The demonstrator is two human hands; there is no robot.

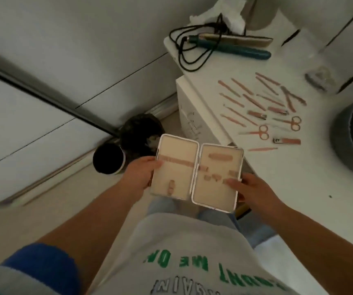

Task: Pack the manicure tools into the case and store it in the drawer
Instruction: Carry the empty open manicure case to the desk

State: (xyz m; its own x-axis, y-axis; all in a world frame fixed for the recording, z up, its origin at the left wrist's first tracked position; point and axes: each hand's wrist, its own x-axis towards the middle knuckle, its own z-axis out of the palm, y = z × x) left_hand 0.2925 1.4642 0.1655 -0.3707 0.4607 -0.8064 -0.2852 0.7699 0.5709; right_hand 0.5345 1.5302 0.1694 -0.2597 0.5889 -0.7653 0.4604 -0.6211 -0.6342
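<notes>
The opened case (197,173) is gripped between both hands, the left hand (140,177) clasped on its left edge, the right hand (250,191) on its right. Manicure tools (262,109) are spread on the counter (288,167) beyond the right hand.

pale wall panels (43,35) are catching dim, flat light, a dark rail (43,96) running diagonally across them toward the beige floor (50,209). a white cabinet (194,116) is standing at right, its top (288,177) stretching along the edge. a black bin (140,130) and a dark cup (108,159) are sitting on the floor by the wall's base.
</notes>
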